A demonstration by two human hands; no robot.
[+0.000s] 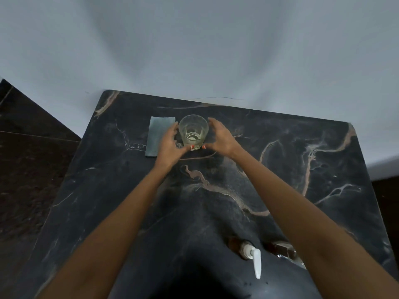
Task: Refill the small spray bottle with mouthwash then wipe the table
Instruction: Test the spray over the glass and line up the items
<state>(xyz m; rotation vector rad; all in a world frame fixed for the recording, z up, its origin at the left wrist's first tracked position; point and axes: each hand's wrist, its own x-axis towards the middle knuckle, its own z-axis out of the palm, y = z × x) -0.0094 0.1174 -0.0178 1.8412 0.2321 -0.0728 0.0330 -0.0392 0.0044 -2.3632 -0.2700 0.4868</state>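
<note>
A clear glass (193, 131) with a little pale liquid in its bottom stands upright at the far middle of the dark marble table (291, 169). My left hand (170, 141) and my right hand (220, 137) are cupped around it from either side, fingers spread, thumbs at its near base. Whether they grip it is unclear. A folded grey-green cloth (158, 134) lies flat just left of the glass, partly under my left hand. Near the table's front edge is a small brown bottle (241, 248) with a long white spray head (257, 265).
A second brown bottle (284, 251) sits right of the spray bottle, partly hidden by my right forearm. A pale wall (194, 50) rises right behind the table. Dark floor tiles (32, 169) lie off the left edge.
</note>
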